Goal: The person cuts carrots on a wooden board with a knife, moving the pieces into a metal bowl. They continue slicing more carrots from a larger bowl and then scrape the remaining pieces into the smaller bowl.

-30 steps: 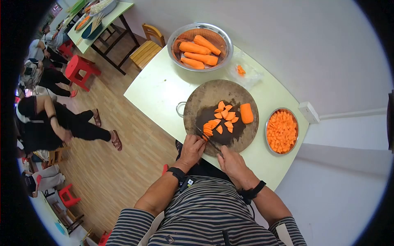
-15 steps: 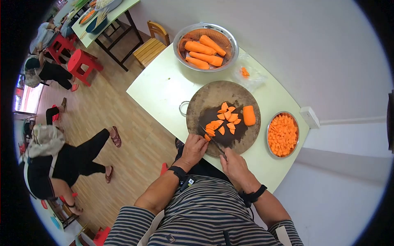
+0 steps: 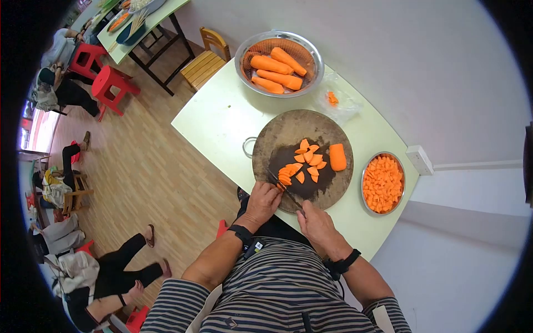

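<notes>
My right hand (image 3: 317, 223) is closed round the handle of a knife (image 3: 290, 196), whose blade lies across the near left part of a round wooden chopping board (image 3: 272, 133). Against the blade, the bent fingers of my left hand (image 3: 263, 203) hold a small piece of carrot (image 3: 280, 187) on the board. Thin carrot slices (image 3: 286, 172) lean together just beyond the blade. Wedge-shaped carrot pieces (image 3: 311, 157) lie scattered in the board's dark wet middle. A thick carrot chunk (image 3: 337, 157) rests at the right side.
A steel bowl (image 3: 316, 75) with a basket of peeled carrots stands behind the board. Beside it lies a plastic bag (image 3: 347, 105). An oval dish (image 3: 383, 183) of diced carrot sits at right, near the wall. People and red stools (image 3: 111, 86) are at left.
The knife's blade has shifted slightly beside my left fingers; both hands stay nearly in place. At left, a walking person has moved toward the bottom of the view.
</notes>
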{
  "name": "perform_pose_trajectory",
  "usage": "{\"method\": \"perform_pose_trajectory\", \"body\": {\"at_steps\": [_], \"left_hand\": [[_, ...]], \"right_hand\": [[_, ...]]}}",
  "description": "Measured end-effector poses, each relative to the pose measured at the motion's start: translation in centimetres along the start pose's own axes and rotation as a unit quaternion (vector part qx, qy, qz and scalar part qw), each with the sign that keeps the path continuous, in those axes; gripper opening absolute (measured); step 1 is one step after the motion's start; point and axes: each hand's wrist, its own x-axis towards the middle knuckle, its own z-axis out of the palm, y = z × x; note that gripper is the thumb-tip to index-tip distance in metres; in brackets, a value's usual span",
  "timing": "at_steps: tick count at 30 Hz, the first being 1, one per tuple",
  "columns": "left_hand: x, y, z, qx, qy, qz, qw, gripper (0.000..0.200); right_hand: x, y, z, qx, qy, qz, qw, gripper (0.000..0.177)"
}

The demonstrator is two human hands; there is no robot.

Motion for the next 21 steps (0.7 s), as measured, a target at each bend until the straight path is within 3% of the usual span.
{"method": "perform_pose_trajectory", "body": {"at_steps": [8,13,21], "left_hand": [[0.1,0.0,-0.5,0.008,-0.017,0.019,1.000,0.026],[-0.4,-0.8,-0.5,0.011,-0.038,0.016,0.999,0.028],[-0.1,-0.6,-0.6,0.017,-0.041,0.034,0.998,0.026]], "right_hand": [[0.4,-0.3,0.0,-0.004,-0.013,-0.003,1.000,0.022],[1.0,-1.8,-0.4,-0.054,-0.091,0.056,0.993,0.019],[1.2,-2.1,0.6,-0.057,-0.096,0.064,0.992,0.019]]}}
